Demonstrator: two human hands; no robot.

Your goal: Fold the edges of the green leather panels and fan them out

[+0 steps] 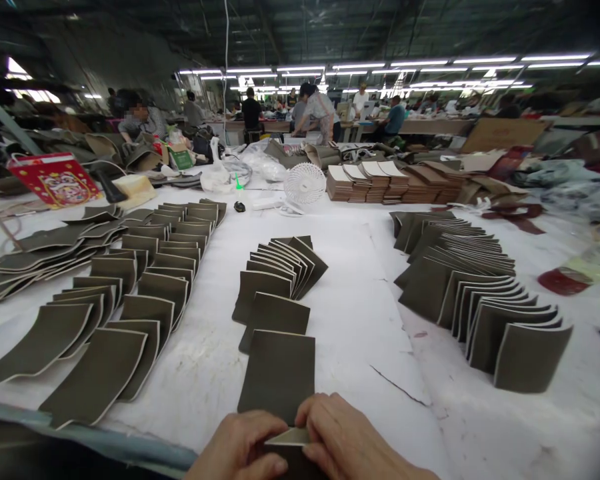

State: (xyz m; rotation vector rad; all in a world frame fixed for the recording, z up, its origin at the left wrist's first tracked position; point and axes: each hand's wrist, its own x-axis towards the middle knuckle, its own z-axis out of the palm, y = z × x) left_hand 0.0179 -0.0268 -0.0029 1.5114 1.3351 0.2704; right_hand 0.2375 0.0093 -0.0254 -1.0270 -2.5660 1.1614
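Leather pieces, grey-green and roughly rectangular, cover the white table (360,320) in overlapping rows. At the bottom centre of the frame both hands meet over one small piece (290,437): the left hand (240,448) and the right hand (353,443) each pinch it between thumb and fingers, so that only a pale sliver of it shows between them. That sliver lies flat, its long axis running left to right across the frame.

Just above the hands, touching the fingertips, the nearest cut piece (279,373) lies with its long axis pointing away toward the top of the frame. It is the first of the centre row (280,280), where about twelve pieces can be counted, the far ones fanning to the right. To the left run two long rows (145,280), each of well over ten pieces, with a looser spread farther left. At right a curved row (470,293) holds more than twenty, too tightly lapped to count exactly.

Beyond the rows stand one small white fan (305,185), several tan stacks (375,181) side by side, and one red bag (55,179) at upper left. Several people work at benches in the background.
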